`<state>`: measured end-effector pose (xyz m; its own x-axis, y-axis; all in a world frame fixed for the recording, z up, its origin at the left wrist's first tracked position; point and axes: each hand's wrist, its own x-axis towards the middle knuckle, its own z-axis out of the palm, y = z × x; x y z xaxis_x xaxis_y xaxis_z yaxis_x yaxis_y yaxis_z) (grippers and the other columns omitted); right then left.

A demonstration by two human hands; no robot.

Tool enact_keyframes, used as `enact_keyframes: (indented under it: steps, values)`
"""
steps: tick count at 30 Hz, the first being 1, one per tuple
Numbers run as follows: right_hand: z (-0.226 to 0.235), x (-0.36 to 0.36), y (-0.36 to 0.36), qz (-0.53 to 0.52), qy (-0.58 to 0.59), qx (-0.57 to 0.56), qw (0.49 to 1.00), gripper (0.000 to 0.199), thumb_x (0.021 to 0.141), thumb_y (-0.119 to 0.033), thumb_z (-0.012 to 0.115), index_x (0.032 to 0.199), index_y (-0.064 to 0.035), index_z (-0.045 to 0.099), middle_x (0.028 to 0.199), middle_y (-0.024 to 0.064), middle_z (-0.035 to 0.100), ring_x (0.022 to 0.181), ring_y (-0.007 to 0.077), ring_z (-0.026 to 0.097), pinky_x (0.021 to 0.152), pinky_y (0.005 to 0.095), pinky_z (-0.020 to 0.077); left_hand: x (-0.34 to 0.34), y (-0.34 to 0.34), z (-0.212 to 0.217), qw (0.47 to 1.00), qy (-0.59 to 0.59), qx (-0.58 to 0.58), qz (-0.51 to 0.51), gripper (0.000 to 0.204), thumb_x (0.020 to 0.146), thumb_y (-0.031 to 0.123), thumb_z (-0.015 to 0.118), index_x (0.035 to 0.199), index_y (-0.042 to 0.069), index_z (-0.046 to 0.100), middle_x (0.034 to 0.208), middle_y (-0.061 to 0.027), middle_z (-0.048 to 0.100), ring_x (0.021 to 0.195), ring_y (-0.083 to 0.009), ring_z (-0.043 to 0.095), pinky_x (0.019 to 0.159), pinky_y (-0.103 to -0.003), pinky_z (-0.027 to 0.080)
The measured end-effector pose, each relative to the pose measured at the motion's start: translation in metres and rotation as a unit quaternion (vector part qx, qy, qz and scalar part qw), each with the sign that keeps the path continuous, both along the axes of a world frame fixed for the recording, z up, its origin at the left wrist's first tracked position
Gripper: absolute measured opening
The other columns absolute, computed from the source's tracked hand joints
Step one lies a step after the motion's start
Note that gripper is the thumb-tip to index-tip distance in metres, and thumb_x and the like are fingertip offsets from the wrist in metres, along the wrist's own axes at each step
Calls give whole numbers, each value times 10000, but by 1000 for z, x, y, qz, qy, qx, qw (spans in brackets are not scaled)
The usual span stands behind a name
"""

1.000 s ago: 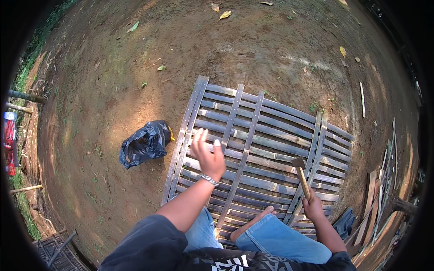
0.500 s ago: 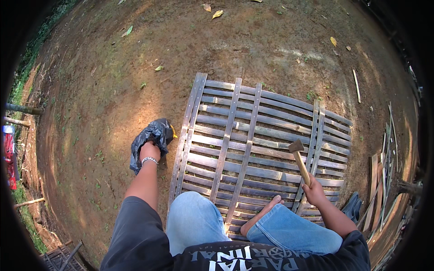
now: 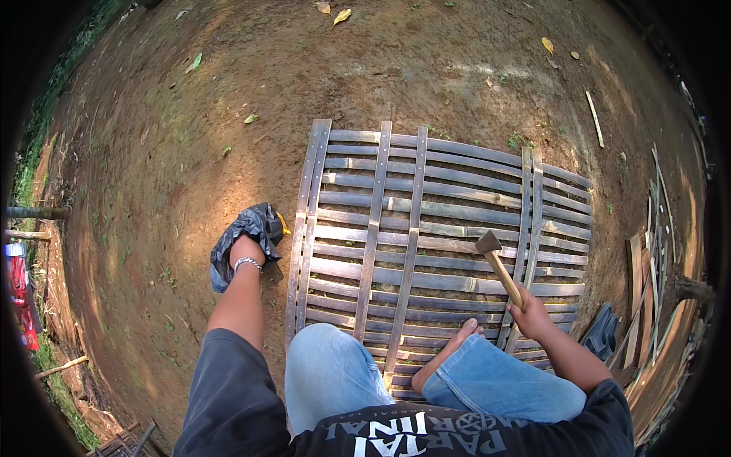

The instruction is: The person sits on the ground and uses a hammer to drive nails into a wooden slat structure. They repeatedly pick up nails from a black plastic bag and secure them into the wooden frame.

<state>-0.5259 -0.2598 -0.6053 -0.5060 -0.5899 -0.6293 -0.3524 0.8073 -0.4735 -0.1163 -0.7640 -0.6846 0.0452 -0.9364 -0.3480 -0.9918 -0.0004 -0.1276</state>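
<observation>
Bare brown dirt ground (image 3: 190, 137) fills the view, scattered with a few dry leaves (image 3: 343, 14) and thin sticks (image 3: 595, 118). A slatted bamboo panel (image 3: 434, 244) lies flat on it, and just beside the panel's left edge lies a crumpled black plastic bag (image 3: 247, 232). Near the panel's right edge are a dark sandal (image 3: 601, 331) and loose bamboo strips (image 3: 647, 266).

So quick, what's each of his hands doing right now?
Left hand: reaching into the black plastic bag; fingers hidden, so open or closed cannot be told.
Right hand: closed around the handle of the hammer.
</observation>
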Motion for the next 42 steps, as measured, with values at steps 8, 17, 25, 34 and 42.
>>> enact_keyframes:
  steps: [8,17,25,34,42]
  values:
    - [5,-1,-13,10,9,-2,1000,587,934,-167,672,1489,-135,482,1098,246,706,1057,414,688,922,453,530,21,-1,-7,982,156,-111,8,232,823,229,733,979,69,793,962,-243,736,940,-387,723,880,-459,558]
    - [10,-1,-21,25,-4,13,1000,580,936,-171,670,1483,-125,485,1138,253,700,1092,420,678,939,455,528,47,10,10,968,242,-64,25,157,790,155,753,772,11,693,762,-197,713,719,-342,700,728,-414,549]
    - [5,14,-40,-61,-74,-58,994,487,942,-145,695,1382,-13,532,949,132,690,831,228,681,758,387,553,-21,119,110,773,605,-192,-2,54,915,15,708,876,-14,685,912,-60,715,758,-61,628,650,-215,503]
    - [97,72,-188,-55,-348,-188,917,539,905,-133,760,1367,-40,499,979,19,642,653,85,589,561,259,502,-125,199,143,747,642,98,-143,58,879,-19,732,928,-14,700,1020,-106,727,758,-85,670,635,-238,548]
    - [85,84,-163,-62,-333,-155,928,475,919,-115,733,1329,-29,509,956,23,673,718,90,614,644,277,529,-144,226,138,745,568,138,-322,97,826,36,757,892,1,695,954,-114,724,717,-188,722,628,-294,589]
